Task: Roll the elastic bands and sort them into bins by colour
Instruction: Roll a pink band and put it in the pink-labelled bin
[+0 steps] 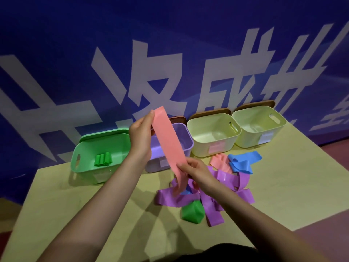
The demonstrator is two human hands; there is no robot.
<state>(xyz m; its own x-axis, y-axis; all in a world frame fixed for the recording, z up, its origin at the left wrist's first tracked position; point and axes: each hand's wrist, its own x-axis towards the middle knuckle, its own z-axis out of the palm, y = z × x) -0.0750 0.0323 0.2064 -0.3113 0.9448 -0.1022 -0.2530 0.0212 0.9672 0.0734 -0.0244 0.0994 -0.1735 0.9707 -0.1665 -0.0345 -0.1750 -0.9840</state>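
Nearest you, your two forearms reach out over the near edge of the yellow table (283, 186). Your left hand (140, 134) pinches the upper end of the pink band (168, 142), holding it up in front of the purple bin (181, 140), while your right hand (194, 169) has its fingers curled round the band lower down; its loose tail hangs onto the heap below. That heap lies near the middle of the table: purple bands (224, 178), a green band (192, 211) on its near side, another pink band (220, 162) and a blue band (243, 161) toward the far edge. Along that far edge stand four bins in a row: the green bin (85, 148) at the left with rolled green bands (103, 159) inside, then the purple one, then two pale yellow bins (213, 129). A blue wall (75, 35) with large white characters rises behind.
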